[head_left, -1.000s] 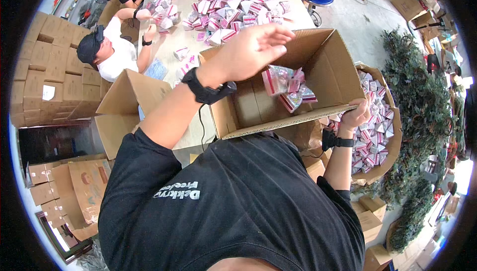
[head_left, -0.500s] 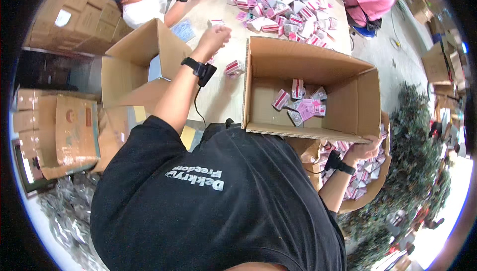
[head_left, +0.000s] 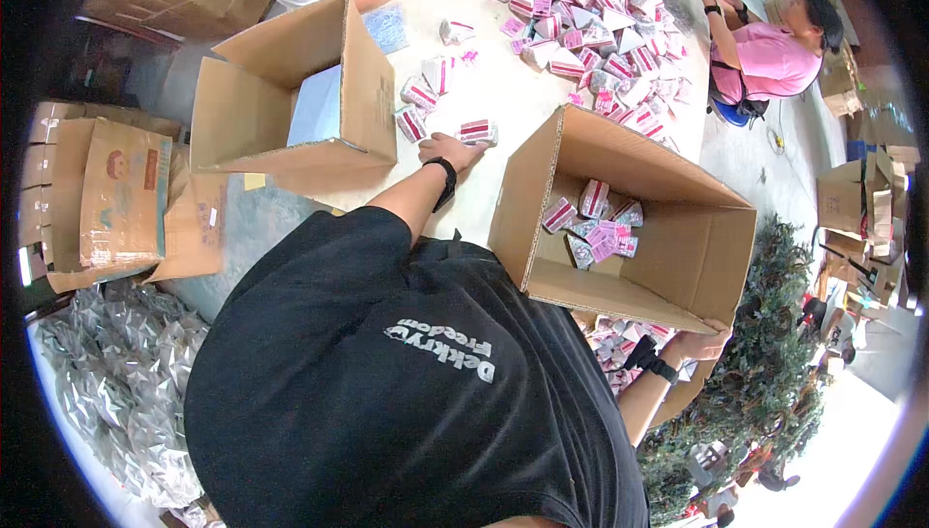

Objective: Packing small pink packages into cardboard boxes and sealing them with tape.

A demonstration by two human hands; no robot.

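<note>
My left hand (head_left: pixel 451 151) is low over the table, fingers spread, between a small clear packet with a pink-and-white label (head_left: pixel 477 132) and another such packet (head_left: pixel 411 123). It touches the first packet; whether it grips it is hard to see. My right hand (head_left: pixel 701 344) is closed on the near right edge of an open cardboard box (head_left: pixel 702 247), which tilts toward me at the table's near edge. Several similar packets (head_left: pixel 594 199) and pink slips lie inside it. More packets (head_left: pixel 419 92) lie beyond my left hand.
A large heap of packets (head_left: pixel 619 34) covers the far table. Another open carton (head_left: pixel 232 141) with a pale sheet inside stands at left. Below the held box is a container of packets (head_left: pixel 619 344). Two people work across the table; greenery (head_left: pixel 755 373) lies at right.
My left hand has come down toward me, beside the packets on the table. The box my right hand holds looks more tilted, and the whole view has shifted.
</note>
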